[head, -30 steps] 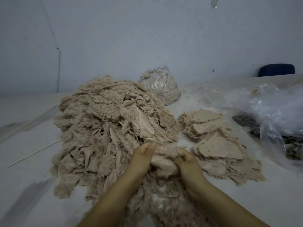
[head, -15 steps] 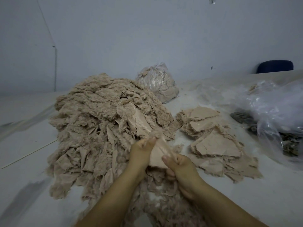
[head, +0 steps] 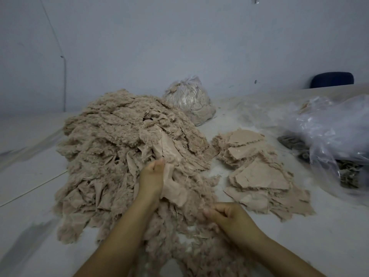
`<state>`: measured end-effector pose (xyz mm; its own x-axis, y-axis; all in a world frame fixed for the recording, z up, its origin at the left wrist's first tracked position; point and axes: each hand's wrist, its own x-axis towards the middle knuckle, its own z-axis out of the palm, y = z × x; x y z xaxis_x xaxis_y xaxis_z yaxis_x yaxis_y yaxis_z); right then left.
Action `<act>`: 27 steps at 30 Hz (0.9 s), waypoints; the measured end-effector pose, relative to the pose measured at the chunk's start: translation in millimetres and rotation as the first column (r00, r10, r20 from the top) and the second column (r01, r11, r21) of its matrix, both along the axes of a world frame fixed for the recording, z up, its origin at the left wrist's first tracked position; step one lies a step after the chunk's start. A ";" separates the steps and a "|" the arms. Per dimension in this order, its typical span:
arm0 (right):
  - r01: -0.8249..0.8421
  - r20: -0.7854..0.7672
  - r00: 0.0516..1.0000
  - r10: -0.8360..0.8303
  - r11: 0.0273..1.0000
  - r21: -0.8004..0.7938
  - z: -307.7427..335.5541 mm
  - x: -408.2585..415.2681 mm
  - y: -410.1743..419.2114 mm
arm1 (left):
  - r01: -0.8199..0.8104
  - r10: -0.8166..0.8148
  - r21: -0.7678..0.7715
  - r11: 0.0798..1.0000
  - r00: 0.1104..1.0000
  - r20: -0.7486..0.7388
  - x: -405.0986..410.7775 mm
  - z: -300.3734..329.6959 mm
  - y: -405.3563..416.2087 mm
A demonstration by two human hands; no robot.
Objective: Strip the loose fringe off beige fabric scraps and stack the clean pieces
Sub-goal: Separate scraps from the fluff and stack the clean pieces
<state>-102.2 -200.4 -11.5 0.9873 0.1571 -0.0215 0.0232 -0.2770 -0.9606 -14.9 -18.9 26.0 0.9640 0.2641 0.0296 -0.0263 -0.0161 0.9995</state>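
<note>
Beige and fuzzy, heaped high just beyond the left fingertips: a big pile of scraps (head: 123, 156) not yet stripped, by far the larger share of the job as far as can be judged. Left hand (head: 151, 176) curled round one scrap (head: 173, 188), pinching its upper edge against the pile. Scrap smooth and pale in the middle, ragged and hairy along the borders, hanging from the left fingers down toward the right ones. Loose fringe (head: 199, 252) already pulled off, lying in a fluffy drift under both wrists. Right hand (head: 225, 216) lower, fingers bent, thumb and forefinger seemingly nipping a wisp at the scrap's lower edge; too blurred to be sure. Further right of the right fingers, well apart: a low stack (head: 259, 172) of flat cleaned pieces, small beside the pile.
</note>
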 end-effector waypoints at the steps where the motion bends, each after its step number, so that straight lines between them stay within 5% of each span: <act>1: 0.005 0.031 1.000 -0.003 0.998 -0.066 4.4 1.2 -2.3 | 0.056 -0.056 0.007 0.998 0.998 0.010 -1.2 2.5 -0.4; 3: 0.053 0.064 0.997 -0.050 0.997 -0.051 12.1 5.9 2.0 | 0.191 -0.191 0.011 0.981 0.981 0.004 -7.7 5.6 -8.8; 7: 0.115 -0.068 0.993 -0.096 0.916 0.385 22.3 26.1 28.0 | 0.389 -0.388 -0.014 0.921 0.921 0.018 -21.5 1.5 -28.6; 10: 0.270 -0.077 0.960 -0.270 0.814 0.514 27.9 35.2 39.1 | 0.358 -0.361 0.069 0.931 0.931 0.047 -24.9 -1.1 -28.2; 13: 0.358 -0.047 0.920 -0.388 0.787 0.502 24.6 40.4 37.6 | 0.091 -0.134 0.366 0.926 0.986 0.096 -13.5 -2.7 -9.5; 16: 0.356 -0.049 0.923 -0.381 0.801 0.481 22.7 40.7 32.0 | 0.109 -0.157 0.564 0.819 0.987 0.037 -6.5 -6.5 2.9; 20: 0.229 -0.009 0.971 -0.239 0.921 0.316 27.9 38.4 29.7 | 0.390 -0.428 0.376 0.841 0.904 0.020 -17.3 -3.1 -23.3; 23: 0.228 0.039 0.970 -0.241 0.952 0.205 27.4 38.6 27.8 | 0.287 -0.380 0.386 0.877 0.905 0.191 -15.5 -5.4 -38.2; 27: 0.286 0.163 0.939 -0.304 0.950 0.124 27.2 41.3 17.0 | 0.266 -0.338 0.346 0.900 0.926 0.167 -10.6 -8.0 -46.6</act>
<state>-60.9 -183.4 15.7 0.9759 -0.1493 0.1589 0.1270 -0.2034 -0.9708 -25.5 -65.5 18.0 0.9551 -0.0967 0.2802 -0.2963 -0.2818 0.9126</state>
